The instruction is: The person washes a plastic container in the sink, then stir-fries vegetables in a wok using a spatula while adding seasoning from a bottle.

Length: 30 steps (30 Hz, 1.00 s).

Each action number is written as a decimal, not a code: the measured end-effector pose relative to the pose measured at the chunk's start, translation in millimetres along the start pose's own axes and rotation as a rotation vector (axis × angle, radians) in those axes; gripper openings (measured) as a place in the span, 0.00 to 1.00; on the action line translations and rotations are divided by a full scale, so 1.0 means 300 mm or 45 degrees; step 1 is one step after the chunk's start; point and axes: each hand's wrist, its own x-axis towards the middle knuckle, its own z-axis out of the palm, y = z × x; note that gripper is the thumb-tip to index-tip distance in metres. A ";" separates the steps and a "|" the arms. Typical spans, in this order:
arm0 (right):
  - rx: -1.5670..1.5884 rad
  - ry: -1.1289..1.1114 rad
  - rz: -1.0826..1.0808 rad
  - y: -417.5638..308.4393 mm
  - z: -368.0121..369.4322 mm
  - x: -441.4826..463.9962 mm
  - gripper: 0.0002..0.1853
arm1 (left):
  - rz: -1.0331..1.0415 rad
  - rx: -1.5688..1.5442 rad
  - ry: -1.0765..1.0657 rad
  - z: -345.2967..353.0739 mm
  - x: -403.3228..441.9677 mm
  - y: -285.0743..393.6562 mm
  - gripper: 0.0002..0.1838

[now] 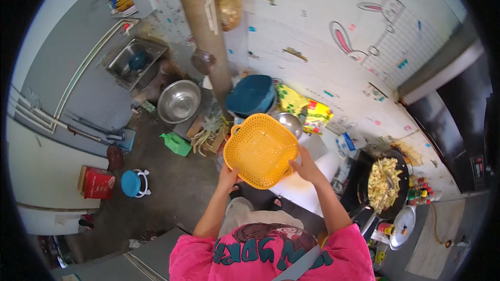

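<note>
A yellow plastic strainer basket with a perforated bottom and sides is held up in front of me. My left hand grips its left rim, thumb over the edge. On the right side, my right hand is closed around the rim near a handle. I see nothing lying inside the basket. Just beyond it are a blue plastic basin and a metal bowl, the bowl partly hidden by the basket. The white countertop lies below and to the right.
On the right, a wok of chopped food with a utensil in it sits on the stove. A metal lid and seasoning bottles are nearby. To the left are a steel basin, sink, green jug and blue stool.
</note>
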 end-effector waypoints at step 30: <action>0.832 0.118 0.657 -0.238 0.203 0.752 0.16 | 0.021 -0.137 0.334 -0.583 0.068 0.231 0.22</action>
